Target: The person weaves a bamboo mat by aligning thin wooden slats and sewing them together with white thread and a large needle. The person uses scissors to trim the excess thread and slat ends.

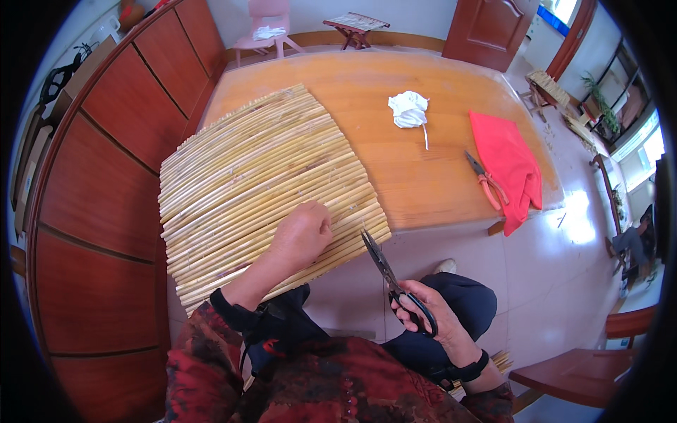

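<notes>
A mat of yellow reed or bamboo stalks [261, 169], laid side by side, covers the left part of the table and overhangs its near edge. My left hand [303, 231] rests on the near part of the mat with its fingers curled closed; whatever is inside them, if anything, is hidden. In my right hand [430, 310] is a pair of black-handled scissors [381, 262], the fingers through and around the loops. Its blades point up and to the left, slightly parted, with the tips at the mat's right edge near my left hand.
On the wooden table [437, 190] lie a crumpled white cloth [409, 110], a red cloth [504, 151] and orange-handled pliers [485, 180]. Reddish cabinets [99, 197] stand along the left. A pink chair [264, 28] and a folding stool [356, 25] are behind the table.
</notes>
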Demonstrator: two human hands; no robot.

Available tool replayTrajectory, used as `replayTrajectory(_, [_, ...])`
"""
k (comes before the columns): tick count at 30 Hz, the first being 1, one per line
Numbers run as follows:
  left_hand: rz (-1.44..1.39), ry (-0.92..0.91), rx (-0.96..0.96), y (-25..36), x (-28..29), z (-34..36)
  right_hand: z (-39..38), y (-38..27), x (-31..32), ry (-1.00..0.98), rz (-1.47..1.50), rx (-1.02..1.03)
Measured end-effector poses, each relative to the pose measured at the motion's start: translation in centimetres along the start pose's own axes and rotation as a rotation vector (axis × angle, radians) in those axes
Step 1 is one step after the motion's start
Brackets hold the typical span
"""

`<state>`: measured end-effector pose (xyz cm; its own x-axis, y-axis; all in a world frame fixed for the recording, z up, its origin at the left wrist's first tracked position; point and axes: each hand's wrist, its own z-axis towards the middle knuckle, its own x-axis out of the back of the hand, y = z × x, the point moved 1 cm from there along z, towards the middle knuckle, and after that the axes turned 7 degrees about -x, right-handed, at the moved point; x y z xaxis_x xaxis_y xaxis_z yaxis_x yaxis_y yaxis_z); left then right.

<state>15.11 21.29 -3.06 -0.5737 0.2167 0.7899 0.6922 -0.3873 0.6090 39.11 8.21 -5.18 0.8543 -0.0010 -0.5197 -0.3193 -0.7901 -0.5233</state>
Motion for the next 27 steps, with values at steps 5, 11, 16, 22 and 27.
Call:
replayTrajectory(5, [-0.174,0.14,0.006,-1.2,1.4,-2.4,-0.2,0.0,-0.2,-0.065,0.022,-0.035])
replayTrajectory(11, [-0.112,0.099,0.044,-2.0,3.1,-5.5,-0.6,0.4,-0.1,-0.077,-0.071,-0.026])
replayTrajectory(16, [-0.02,0.132,-0.137,-1.9,1.9,-6.1,-1.3,0.6,-0.4,-0.064,-0.032,0.021])
replayTrajectory(22, [0.036,0.134,-0.223,-1.1,0.7,-5.0,-2.1,0.4,0.3,-0.023,-0.051,0.027])
replayTrajectory(27, [0.084,0.139,-0.265,-0.5,0.1,-5.1,-2.2,-1.1,0.7,0.01,-0.246,0.021])
